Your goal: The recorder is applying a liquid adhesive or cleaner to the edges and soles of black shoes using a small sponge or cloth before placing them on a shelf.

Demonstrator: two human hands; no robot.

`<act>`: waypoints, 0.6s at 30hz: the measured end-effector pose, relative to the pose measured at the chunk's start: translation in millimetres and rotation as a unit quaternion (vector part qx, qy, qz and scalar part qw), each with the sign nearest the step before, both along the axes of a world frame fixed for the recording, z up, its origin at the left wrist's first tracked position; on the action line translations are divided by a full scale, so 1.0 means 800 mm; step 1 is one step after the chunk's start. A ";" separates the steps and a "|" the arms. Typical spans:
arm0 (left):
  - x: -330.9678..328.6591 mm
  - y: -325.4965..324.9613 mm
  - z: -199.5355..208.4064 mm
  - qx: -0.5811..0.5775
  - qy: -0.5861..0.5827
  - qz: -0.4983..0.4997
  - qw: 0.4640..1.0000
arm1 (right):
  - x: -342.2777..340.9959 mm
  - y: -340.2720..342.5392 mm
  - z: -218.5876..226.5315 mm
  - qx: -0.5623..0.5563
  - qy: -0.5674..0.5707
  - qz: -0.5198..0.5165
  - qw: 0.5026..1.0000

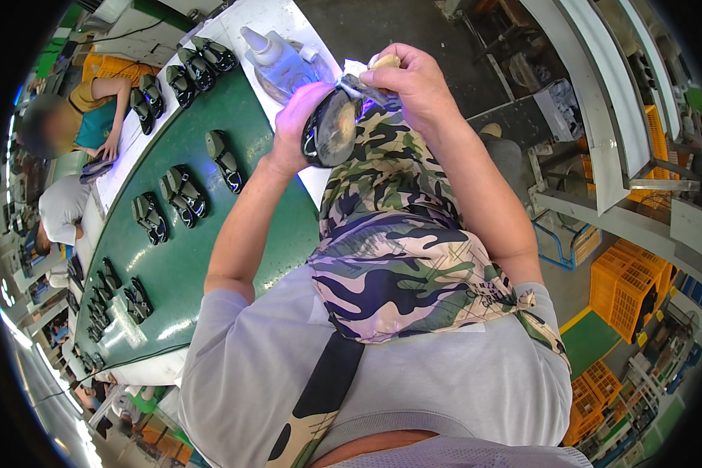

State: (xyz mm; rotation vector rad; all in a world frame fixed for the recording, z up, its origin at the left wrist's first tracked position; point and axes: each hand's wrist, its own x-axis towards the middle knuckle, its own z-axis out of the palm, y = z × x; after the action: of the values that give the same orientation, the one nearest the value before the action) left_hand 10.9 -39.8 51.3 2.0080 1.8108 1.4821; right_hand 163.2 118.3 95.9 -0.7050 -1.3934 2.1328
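Observation:
My left hand is closed around a dark sandal, with the worn-looking grey-brown surface of its sole or footbed turned up toward me. At the sandal's far end, my right hand pinches a small cream-coloured pad, whose material I cannot make out. Just left of that pad shows a bit of white material, and a bluish-purple glow falls on the straps between the hands. Beyond my left hand, a clear squeeze bottle with a white nozzle stands in a round dish on the white table edge.
Several pairs of dark sandals lie on the green conveyor belt at my left. Across it, a co-worker holds a shoe. Yellow crates stand at right, near a metal frame. A camouflage apron covers my lap.

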 end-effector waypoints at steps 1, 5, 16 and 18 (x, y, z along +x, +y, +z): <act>0.005 0.000 0.005 -0.027 -0.013 0.006 1.000 | 0.002 0.001 0.006 0.000 0.000 0.000 1.000; 0.016 0.008 0.012 -0.133 -0.010 0.033 0.991 | 0.010 0.006 0.029 0.074 0.016 0.004 0.997; -0.014 0.018 -0.001 -0.403 -0.189 -0.117 0.888 | -0.001 0.032 0.023 0.218 -0.009 -0.025 0.976; -0.015 0.017 0.001 -0.420 -0.300 -0.175 0.838 | -0.007 0.031 0.016 0.270 0.032 -0.021 0.962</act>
State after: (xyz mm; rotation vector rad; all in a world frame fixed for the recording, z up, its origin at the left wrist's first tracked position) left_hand -0.8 -26.3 51.9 1.1605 1.3466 0.8172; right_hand 157.9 143.1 108.8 -0.4356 -1.7941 1.6070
